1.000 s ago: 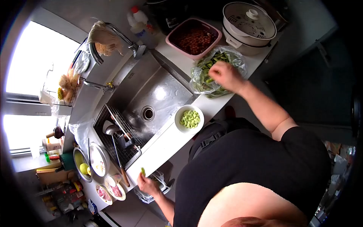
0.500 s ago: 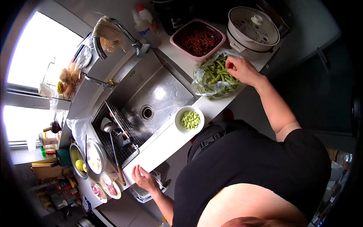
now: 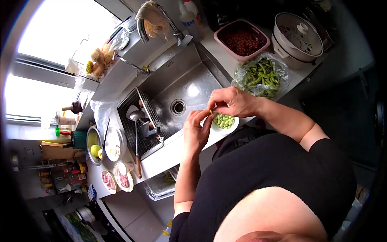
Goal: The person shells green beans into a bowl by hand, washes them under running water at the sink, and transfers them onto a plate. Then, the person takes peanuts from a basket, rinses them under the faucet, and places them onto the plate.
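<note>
Both my hands meet over the near rim of a white bowl (image 3: pixel 233 129) that holds shelled green beans (image 3: pixel 223 120). Between their fingertips is a small green bean pod (image 3: pixel 212 111), mostly covered by the fingers. My left hand (image 3: pixel 196 129) pinches it from the left side. From the right, my right hand (image 3: pixel 234 101) closes thumb and fingers on the same pod. Just beyond my right hand, a clear plastic bag (image 3: pixel 285 72) full of whole green pods (image 3: pixel 262 74) lies open on the counter.
The steel sink (image 3: pixel 189 88) lies beyond the bowl, with a wire rack (image 3: pixel 149 109) holding a ladle (image 3: pixel 136 115). A pink basin (image 3: pixel 242 38) of reddish beans and a white steamer pot (image 3: pixel 296 40) stand at the back right. Meat plates (image 3: pixel 123 181) sit left; a plastic-lined bin (image 3: pixel 159 187) stands below.
My right hand has left the bag of pods and come to the bowl. My left hand has risen from the counter's edge to meet it. The view has shifted.
</note>
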Action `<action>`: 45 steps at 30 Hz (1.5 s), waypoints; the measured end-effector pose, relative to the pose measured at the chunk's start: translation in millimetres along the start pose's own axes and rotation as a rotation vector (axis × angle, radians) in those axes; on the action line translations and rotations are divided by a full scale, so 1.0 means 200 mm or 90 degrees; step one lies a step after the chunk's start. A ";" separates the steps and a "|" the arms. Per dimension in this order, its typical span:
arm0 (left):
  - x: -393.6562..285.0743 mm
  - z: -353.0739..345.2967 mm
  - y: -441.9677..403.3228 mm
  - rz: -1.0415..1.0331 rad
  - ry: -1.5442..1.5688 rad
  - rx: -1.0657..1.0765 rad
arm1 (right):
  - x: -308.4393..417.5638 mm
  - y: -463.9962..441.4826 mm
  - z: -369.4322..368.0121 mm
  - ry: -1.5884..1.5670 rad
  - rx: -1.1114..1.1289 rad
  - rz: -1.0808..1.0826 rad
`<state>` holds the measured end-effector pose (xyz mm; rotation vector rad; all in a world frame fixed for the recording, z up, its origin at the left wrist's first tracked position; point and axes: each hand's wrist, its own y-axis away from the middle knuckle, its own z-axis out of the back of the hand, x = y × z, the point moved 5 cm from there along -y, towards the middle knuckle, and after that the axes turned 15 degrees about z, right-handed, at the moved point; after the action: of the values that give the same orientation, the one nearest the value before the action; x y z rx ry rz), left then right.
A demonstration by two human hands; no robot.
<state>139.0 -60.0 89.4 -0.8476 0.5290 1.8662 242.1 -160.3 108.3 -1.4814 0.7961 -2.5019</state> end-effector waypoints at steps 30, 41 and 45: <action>0.44 -0.02 0.16 0.364 0.546 0.019 | -0.32 -0.04 -0.37 -0.308 -0.012 -0.233; 0.50 -0.03 0.17 0.294 0.399 -0.071 | -0.20 -0.04 -0.38 -0.047 -0.024 -0.005; 0.43 -0.07 0.16 0.198 0.373 -0.087 | -0.30 0.00 -0.42 -0.401 0.010 -0.204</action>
<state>90.1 -32.0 16.0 -1.4904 0.9428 1.9336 202.1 -106.7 29.6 -2.3547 0.4503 -1.9861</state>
